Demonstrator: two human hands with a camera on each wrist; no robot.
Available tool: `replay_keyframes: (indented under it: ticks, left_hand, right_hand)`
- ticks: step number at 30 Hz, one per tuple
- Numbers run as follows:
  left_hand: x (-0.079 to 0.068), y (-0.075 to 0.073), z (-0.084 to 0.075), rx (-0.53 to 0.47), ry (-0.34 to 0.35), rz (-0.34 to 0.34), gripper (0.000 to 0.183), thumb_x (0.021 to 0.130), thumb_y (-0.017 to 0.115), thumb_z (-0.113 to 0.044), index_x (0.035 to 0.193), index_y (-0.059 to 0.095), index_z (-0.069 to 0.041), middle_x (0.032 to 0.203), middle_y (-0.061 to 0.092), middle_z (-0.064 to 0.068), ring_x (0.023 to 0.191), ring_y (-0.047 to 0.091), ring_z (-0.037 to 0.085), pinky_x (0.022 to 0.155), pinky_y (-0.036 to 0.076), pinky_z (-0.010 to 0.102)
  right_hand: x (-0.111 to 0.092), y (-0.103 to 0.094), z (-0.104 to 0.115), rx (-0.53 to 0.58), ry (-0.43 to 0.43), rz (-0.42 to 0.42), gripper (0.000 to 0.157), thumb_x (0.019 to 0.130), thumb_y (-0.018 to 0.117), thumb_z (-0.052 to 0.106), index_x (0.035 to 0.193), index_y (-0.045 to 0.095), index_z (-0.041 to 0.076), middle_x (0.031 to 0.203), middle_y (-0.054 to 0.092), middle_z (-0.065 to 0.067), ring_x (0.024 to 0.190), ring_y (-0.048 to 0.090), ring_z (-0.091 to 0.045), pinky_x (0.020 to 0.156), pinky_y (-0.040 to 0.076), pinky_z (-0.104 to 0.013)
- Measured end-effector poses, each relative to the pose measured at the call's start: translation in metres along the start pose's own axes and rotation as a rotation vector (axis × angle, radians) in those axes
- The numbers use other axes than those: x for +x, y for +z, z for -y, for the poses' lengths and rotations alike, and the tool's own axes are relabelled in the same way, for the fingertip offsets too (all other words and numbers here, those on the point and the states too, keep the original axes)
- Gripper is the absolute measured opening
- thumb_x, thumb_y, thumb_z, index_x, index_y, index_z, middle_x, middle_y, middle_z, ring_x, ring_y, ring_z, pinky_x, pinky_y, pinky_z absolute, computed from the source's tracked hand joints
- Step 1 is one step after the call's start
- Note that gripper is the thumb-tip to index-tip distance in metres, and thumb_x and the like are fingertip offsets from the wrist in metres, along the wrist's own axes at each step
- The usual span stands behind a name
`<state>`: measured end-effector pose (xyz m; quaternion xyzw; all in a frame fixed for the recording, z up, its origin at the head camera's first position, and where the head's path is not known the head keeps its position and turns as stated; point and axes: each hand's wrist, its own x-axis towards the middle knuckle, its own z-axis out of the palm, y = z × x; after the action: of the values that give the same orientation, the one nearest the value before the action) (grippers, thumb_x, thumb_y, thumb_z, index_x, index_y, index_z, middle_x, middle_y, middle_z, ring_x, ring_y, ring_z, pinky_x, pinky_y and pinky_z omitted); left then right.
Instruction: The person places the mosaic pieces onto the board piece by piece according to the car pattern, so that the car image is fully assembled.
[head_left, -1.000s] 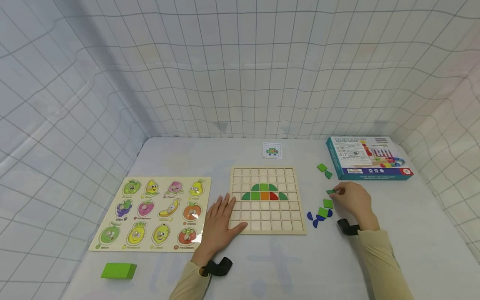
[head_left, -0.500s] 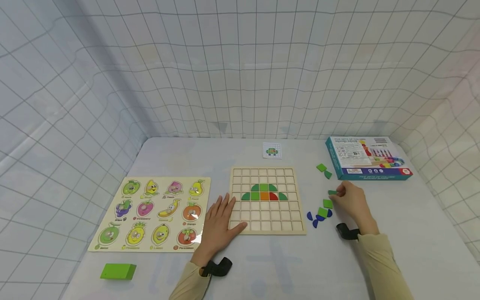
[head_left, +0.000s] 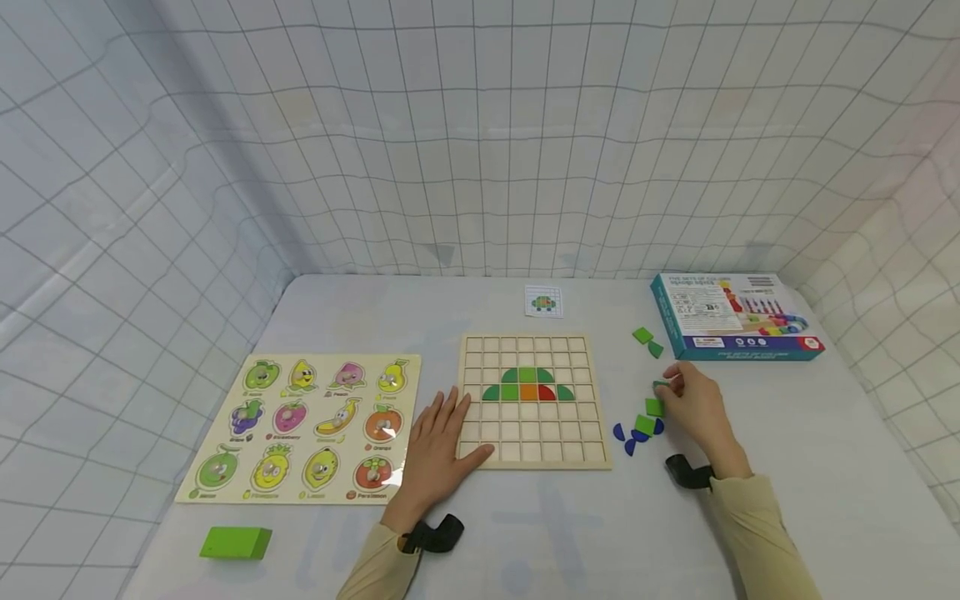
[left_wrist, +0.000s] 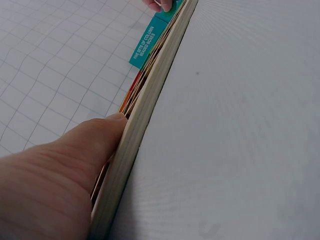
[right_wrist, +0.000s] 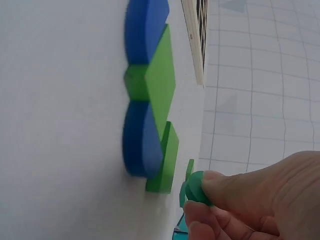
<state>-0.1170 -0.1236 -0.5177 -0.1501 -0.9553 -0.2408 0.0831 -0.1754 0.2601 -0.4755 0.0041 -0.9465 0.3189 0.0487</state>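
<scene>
My right hand [head_left: 697, 404] pinches a dark green quarter-round tile [right_wrist: 196, 187] between thumb and fingers; it is mostly covered in the head view. Just below lie light green square tiles [head_left: 644, 425] and several dark blue quarter-round tiles [head_left: 618, 432]. On the wooden grid board [head_left: 531, 433], green tiles [head_left: 528, 375], an orange square tile [head_left: 528, 392] and a red quarter-round tile [head_left: 547, 392] sit in two rows of cells. With fingers spread, my left hand [head_left: 437, 454] rests at the board's left side, its thumb [left_wrist: 95, 135] on the near edge.
A pattern card [head_left: 543, 302] lies behind the board. At the left is a fruit puzzle board [head_left: 300, 429], with a green block [head_left: 236, 542] in front. A toy box [head_left: 738, 317] stands back right, near a green square tile [head_left: 642, 335] and a dark green tile [head_left: 656, 350].
The dark green tile has turned between my right fingers, and that hand has shifted slightly left. My left hand and the tiles on the board stay put.
</scene>
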Motion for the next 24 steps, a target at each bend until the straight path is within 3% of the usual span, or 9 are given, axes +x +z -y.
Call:
replay_keyframes:
  ticks: [4, 14, 24]
  left_hand:
    - [-0.001, 0.0, 0.0, -0.003, -0.001, 0.0, 0.08, 0.085, 0.061, -0.053, 0.146, 0.037, -0.007, 0.152, 0.029, 0.013, 0.141, 0.017, 0.031, 0.111, 0.013, 0.048]
    - [0.001, -0.001, -0.001, -0.016, 0.003, 0.002, 0.08, 0.085, 0.062, -0.052, 0.146, 0.038, -0.006, 0.151, 0.029, 0.014, 0.141, 0.017, 0.032, 0.111, 0.013, 0.048]
    - [0.001, -0.002, -0.002, -0.02, -0.007, 0.007, 0.08, 0.085, 0.061, -0.052, 0.146, 0.038, -0.006, 0.152, 0.029, 0.014, 0.141, 0.016, 0.032, 0.111, 0.012, 0.047]
  right_hand:
    - [-0.003, 0.003, 0.012, -0.008, -0.03, -0.011, 0.018, 0.091, 0.059, 0.001, 0.106, 0.059, -0.009, 0.081, 0.052, -0.014, 0.071, 0.047, -0.025, 0.059, 0.04, -0.035]
    - [-0.01, 0.023, 0.043, 0.026, -0.147, -0.014, 0.011, 0.091, 0.059, 0.001, 0.102, 0.06, -0.003, 0.085, 0.052, -0.011, 0.072, 0.047, -0.023, 0.061, 0.042, -0.035]
    - [-0.015, 0.046, 0.078, 0.091, -0.259, 0.067, 0.011, 0.088, 0.062, -0.003, 0.098, 0.059, -0.001, 0.084, 0.057, -0.007, 0.069, 0.051, -0.018, 0.06, 0.046, -0.032]
